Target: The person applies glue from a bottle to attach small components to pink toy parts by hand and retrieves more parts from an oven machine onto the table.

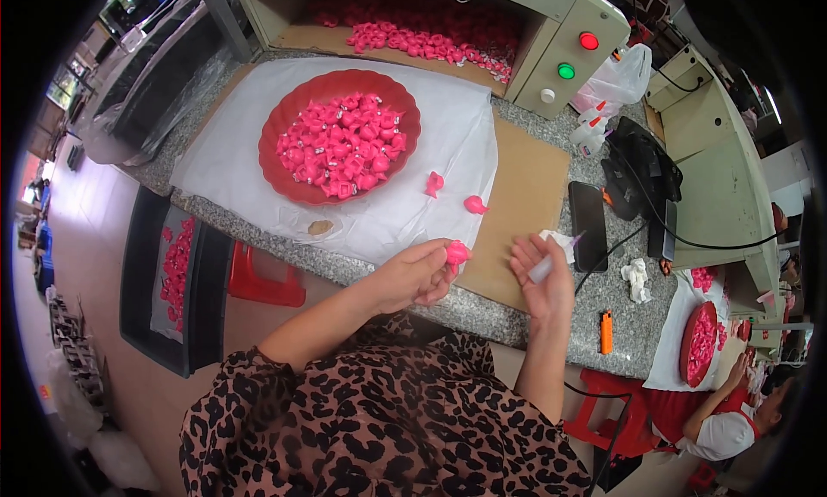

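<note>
My left hand (412,277) pinches a small glossy pink plastic piece (457,254) between thumb and fingers, above the front edge of the worktop. To its right, my right hand (546,288) is palm up with curled fingers round a small translucent squeeze bottle (540,270). A thin pointed tip sticks out beyond that hand, and white tissue (558,239) shows by it. Two more pink pieces, one (434,183) nearer the bowl and another (475,205) to its right, lie on the white paper (379,226). Similar pieces fill a red scalloped bowl (280,185).
Behind stands a machine (551,62) with lit buttons and pink pieces inside. On the right are a dark phone (588,226), crumpled tissue (637,280), an orange lighter (606,332), cables and white bottles (590,135). A dark bin (142,277) is lower left; a co-worker (728,424) sits right.
</note>
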Demonstrator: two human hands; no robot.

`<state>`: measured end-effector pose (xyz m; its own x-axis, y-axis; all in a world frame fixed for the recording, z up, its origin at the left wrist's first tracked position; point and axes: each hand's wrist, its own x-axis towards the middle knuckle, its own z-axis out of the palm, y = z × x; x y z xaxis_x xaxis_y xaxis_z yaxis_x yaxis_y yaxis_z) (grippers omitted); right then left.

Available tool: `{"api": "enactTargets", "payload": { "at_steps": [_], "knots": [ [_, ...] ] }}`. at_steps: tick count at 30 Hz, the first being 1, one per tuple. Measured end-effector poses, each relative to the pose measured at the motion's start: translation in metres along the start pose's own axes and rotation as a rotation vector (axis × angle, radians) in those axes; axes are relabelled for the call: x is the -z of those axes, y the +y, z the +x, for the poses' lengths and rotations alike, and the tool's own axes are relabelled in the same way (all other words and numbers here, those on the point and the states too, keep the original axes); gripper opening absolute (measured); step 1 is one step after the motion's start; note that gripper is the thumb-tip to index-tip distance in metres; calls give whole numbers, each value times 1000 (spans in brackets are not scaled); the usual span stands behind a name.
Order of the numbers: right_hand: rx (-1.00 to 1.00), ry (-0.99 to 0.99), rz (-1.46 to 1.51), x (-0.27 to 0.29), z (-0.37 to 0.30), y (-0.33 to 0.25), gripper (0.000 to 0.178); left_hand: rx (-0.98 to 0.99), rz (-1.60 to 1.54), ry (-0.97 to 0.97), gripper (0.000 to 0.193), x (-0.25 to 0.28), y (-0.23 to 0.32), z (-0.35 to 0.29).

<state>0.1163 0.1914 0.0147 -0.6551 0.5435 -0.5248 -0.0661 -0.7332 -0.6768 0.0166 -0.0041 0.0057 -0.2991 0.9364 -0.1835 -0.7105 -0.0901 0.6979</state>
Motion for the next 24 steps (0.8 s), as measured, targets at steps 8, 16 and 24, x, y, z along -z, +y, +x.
{"api": "enactTargets", "payload": {
  "at_steps": [8,16,24],
  "knots": [
    [377,69,-107,0,-6,-15,45,-309,686,330,24,17,48,-9],
    [455,114,-181,4,2,-14,25,-552,1919,892,27,69,140,-18],
    [503,61,-332,6,-4,0,14,-725,1737,396,22,82,193,151]
  ]
}}
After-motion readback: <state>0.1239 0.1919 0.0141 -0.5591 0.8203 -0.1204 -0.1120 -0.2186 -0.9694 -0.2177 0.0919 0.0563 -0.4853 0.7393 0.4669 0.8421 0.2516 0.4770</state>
